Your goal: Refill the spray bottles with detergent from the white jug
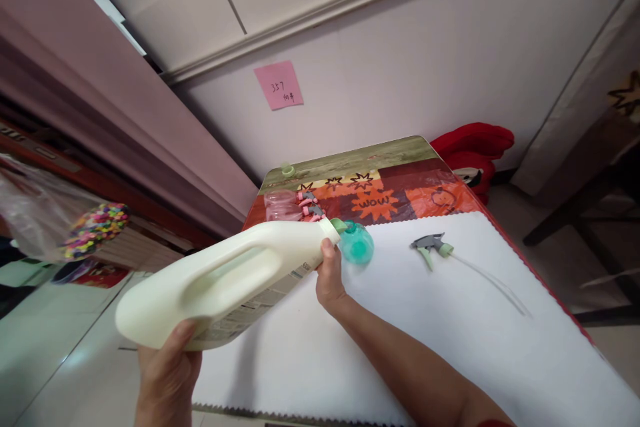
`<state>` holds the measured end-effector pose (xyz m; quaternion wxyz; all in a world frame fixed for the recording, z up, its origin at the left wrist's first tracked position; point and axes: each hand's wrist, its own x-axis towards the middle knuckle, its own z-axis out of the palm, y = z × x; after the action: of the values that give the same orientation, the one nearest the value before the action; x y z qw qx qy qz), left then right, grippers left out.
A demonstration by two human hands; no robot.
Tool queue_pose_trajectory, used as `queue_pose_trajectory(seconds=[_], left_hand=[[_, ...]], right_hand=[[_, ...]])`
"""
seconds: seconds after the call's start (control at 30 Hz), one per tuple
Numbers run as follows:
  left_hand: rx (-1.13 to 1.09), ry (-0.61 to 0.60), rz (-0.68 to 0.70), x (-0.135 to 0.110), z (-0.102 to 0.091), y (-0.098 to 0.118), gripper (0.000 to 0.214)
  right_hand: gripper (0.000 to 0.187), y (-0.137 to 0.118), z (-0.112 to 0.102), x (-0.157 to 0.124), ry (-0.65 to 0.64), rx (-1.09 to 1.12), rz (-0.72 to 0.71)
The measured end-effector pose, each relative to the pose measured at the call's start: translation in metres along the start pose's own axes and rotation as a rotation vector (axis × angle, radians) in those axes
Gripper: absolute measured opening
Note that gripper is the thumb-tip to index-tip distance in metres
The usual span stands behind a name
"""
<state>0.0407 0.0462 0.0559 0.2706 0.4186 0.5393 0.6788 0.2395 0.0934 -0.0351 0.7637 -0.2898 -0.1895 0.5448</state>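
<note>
A large cream jug (165,280) with a built-in handle is tipped toward the right, held between both hands. My left hand (173,360) grips it from below near its base. Close to the neck, my right hand (330,273) is wrapped around the jug's underside. The jug's green spout (339,225) is at the mouth of a translucent green bottle (358,247) on the white mat; whether they touch I cannot tell. To the right lies a grey and green spray trigger (433,245) with its long clear tube.
Pink spray bottles (283,205) lie behind the jug, with a pale green cap (288,169) farther back. The white mat (400,320) covers much of the table. A pink note (279,85) is on the wall; a red plush toy (473,147) sits behind the table.
</note>
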Motion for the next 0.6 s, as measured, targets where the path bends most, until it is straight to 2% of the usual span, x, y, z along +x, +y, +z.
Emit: queue_pose_trajectory(seconds=[0.37, 0.6], left_hand=[[0.007, 0.002, 0.035, -0.002, 0.005, 0.006, 0.051], [0.038, 0.011, 0.012, -0.004, 0.005, 0.01, 0.055]], right_hand=[[0.059, 0.0, 0.0, 0.0, -0.002, 0.011, -0.003], [0.059, 0.003, 0.0, 0.0, -0.008, 0.011, -0.003]])
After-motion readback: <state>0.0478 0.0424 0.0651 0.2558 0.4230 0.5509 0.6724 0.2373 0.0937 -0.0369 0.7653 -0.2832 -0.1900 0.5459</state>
